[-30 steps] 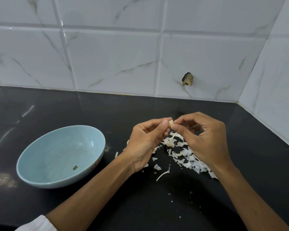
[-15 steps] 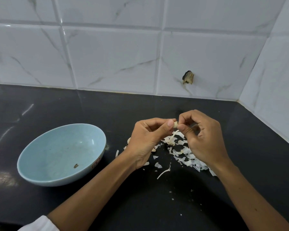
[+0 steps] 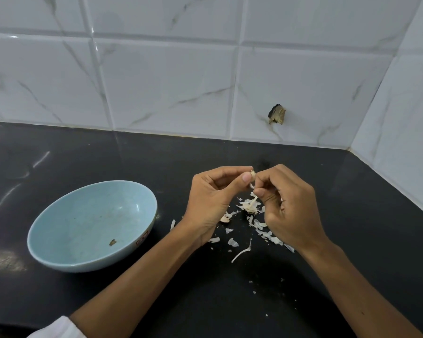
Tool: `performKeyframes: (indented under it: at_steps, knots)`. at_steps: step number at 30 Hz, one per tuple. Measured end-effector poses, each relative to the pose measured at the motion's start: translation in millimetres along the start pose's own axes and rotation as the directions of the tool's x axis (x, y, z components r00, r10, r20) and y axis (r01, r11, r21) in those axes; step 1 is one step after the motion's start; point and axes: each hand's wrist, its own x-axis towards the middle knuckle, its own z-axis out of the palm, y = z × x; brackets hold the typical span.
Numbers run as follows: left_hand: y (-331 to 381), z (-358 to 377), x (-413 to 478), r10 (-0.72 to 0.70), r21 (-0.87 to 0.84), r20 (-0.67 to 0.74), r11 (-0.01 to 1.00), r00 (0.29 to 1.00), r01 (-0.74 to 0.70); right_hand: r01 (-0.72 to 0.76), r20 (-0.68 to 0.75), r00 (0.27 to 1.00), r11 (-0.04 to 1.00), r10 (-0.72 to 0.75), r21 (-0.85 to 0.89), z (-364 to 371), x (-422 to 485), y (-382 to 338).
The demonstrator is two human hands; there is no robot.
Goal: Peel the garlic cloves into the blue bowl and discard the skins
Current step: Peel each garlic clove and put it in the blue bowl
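Between the pinching left fingers (image 3: 246, 177) and right fingers (image 3: 261, 192), the garlic clove (image 3: 253, 175) could drop if its skin (image 3: 252, 186) rips suddenly.

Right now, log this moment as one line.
phase: peeling | left hand: pinches garlic clove | right hand: pinches skin strip on clove | blue bowl: one brown speck | loose skins: on counter

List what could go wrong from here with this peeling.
1. The garlic clove is pinched only by fingertips of the left hand. The right hand, pulling on the skin strip, may flick it into the loose skins below.
2. Skins lie scattered toward the blue bowl, which already holds a brown fleck. More could end up inside.
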Motion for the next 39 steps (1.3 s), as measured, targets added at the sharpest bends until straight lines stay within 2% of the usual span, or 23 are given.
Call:
performKeyframes:
  at_steps: [8,14,21,26,28,33,39]
  knots:
    - [-1.9,-0.8,0.2,-0.114,-0.082,0.034,0.990,0.993,0.116,0.025,0.030,0.999,0.998,-0.024,-0.051,1.2,-0.4,-1.3]
    - [-2.8,0.4,-0.3,-0.105,-0.084,0.034,0.991,0.994,0.107,0.044,0.117,0.992,0.998,-0.039,-0.040,1.9,-1.6,0.0]
    - [-1.9,-0.8,3.8,-0.220,-0.300,-0.015,0.932,0.975,0.205,0.023,0.164,0.986,0.998,-0.014,-0.056,2.0,-1.8,-0.9]
    - [1.8,-5.3,7.6,-0.251,-0.436,-0.080,0.879,0.965,0.193,0.068,0.249,0.967,0.994,-0.044,-0.088,1.9,-2.4,-0.3]
    - [3.1,-7.0,8.2,-0.257,-0.454,-0.096,0.871,0.962,0.188,0.034,0.241,0.970,0.997,-0.016,-0.071,2.2,-2.5,1.3]
    - [3.4,-4.7,5.6,-0.266,-0.432,-0.059,0.876,0.962,0.216,-0.122,0.063,0.991,0.991,0.118,0.053,-0.7,-1.1,1.1]
    - [0.8,0.2,1.7,-0.251,-0.249,-0.093,0.943,0.963,0.222,-0.043,0.064,0.997,0.997,0.040,0.060,3.3,-2.2,-1.2]
